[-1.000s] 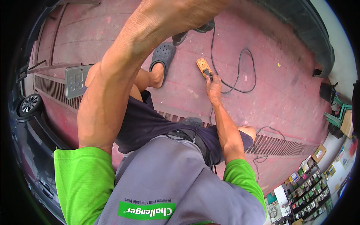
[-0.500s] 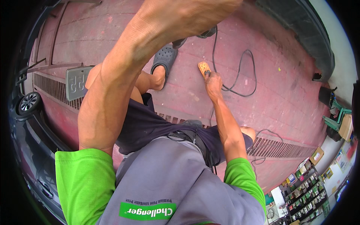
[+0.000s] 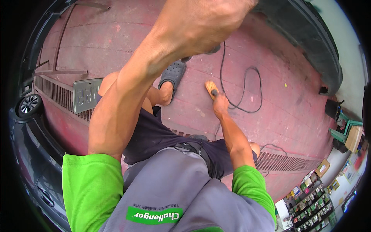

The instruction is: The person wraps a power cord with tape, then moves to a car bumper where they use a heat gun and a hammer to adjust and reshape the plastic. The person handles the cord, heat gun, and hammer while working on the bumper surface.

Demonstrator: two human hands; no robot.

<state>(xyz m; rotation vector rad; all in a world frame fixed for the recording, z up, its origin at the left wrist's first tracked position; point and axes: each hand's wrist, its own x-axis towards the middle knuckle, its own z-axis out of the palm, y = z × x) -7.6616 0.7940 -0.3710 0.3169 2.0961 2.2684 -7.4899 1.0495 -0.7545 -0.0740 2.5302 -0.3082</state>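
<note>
- Power strip (image 3: 211,88), small and orange-tan, lies on the red floor (image 3: 293,116) far in front of the person, just beyond the right hand (image 3: 220,105).
- Its long axis runs from the upper left to the lower right in the head view, more or less in line with the stretched right forearm.
- Right hand is closed around a dark plug (image 3: 215,93) at the near end of the strip; the fingers are curled narrow, and I cannot tell if the plug sits fully in the socket.
- This hand is clearly the nearer one; it touches the strip's near end, while the left hand is well apart from it.
- Left hand (image 3: 205,19) is raised close to the camera at the top of the picture; it looks like a closed fist, but what it holds, if anything, is hidden.
- Black cable (image 3: 247,104) makes a loose loop on the floor to the right of the strip and goes up toward the top edge.
- Strip looks like worn plastic, with rounded ends, flat on the floor.
- Grey clog (image 3: 172,73) on the person's foot is near the strip, on its left side, not touching.
- Licence plate (image 3: 87,94) lies by the drain grate (image 3: 50,91) further left.
</note>
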